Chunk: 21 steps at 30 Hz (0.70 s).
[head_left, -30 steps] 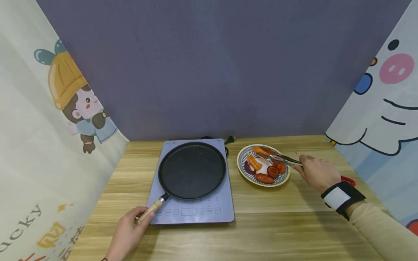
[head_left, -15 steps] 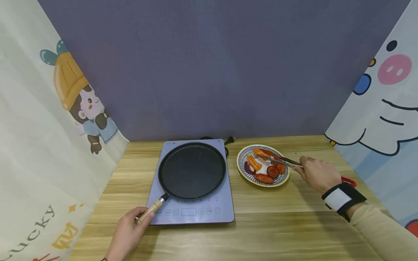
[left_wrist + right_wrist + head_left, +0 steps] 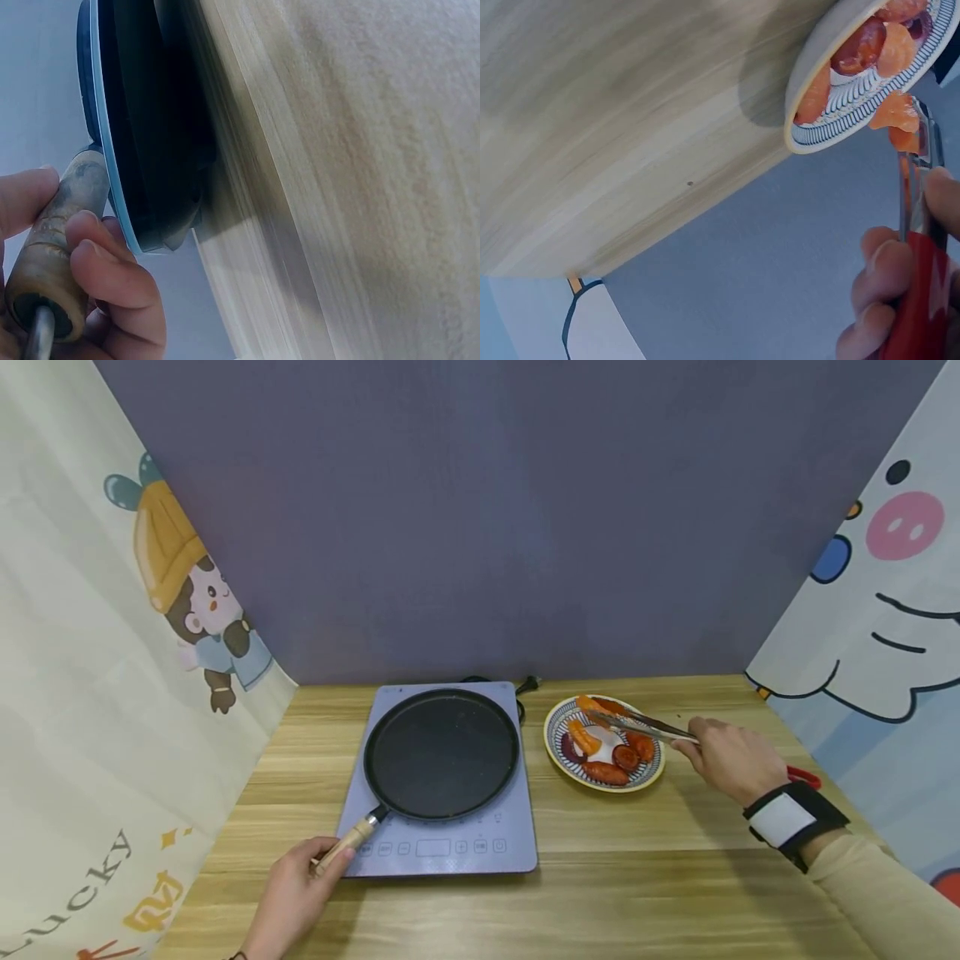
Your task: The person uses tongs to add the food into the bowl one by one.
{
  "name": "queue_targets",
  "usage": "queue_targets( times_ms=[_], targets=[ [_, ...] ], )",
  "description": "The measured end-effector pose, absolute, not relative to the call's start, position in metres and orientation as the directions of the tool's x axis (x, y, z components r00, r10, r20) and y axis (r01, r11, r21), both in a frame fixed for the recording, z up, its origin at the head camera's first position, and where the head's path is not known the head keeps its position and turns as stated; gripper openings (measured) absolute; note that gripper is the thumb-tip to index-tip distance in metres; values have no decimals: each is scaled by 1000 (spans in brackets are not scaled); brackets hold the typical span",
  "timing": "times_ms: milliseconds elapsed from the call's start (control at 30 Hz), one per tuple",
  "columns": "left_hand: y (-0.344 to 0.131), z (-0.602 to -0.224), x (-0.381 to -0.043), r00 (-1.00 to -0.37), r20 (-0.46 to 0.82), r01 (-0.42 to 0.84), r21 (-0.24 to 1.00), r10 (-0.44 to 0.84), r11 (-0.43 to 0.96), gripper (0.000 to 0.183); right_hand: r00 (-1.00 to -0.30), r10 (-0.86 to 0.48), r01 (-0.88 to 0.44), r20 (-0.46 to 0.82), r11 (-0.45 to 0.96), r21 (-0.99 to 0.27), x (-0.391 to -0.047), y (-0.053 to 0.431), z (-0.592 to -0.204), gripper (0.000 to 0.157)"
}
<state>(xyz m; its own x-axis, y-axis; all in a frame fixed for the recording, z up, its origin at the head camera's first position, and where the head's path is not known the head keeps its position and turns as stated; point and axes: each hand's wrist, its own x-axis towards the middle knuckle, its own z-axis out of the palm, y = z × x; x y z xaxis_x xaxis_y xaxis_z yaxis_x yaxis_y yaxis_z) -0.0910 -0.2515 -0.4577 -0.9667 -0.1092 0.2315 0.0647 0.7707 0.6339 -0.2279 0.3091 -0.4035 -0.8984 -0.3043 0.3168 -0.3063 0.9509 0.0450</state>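
Note:
My left hand grips the wooden handle of a flat black frying pan. That pan lies on an induction cooker. In my right hand are metal tongs with a red handle. An orange, segment-like piece of food is between the tong tips, over the far left part of a patterned plate. On this plate lie another orange piece, a scored sausage, a dark red round slice and other reddish pieces.
Behind the cooker a black power plug and cord lie on the wooden table. A grey-purple panel rises at the back. Printed cartoon curtains hang at both sides.
The tongs' tips and the orange piece between them have shifted slightly left and up over the plate. My left hand and the pan hold still.

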Motion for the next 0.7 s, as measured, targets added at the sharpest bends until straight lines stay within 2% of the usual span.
queue_targets(
  times_ms=[400, 700],
  targets=[
    [-252, -456, -91, -971, 213, 51, 634, -111, 772, 22, -852, -362, -379, 378, 925, 32, -232, 299, -397, 26],
    [-252, -457, -92, -968, 228, 67, 629, -102, 775, 21, -843, -383, -407, 377, 913, 18, -237, 286, -394, 28]
  ],
)
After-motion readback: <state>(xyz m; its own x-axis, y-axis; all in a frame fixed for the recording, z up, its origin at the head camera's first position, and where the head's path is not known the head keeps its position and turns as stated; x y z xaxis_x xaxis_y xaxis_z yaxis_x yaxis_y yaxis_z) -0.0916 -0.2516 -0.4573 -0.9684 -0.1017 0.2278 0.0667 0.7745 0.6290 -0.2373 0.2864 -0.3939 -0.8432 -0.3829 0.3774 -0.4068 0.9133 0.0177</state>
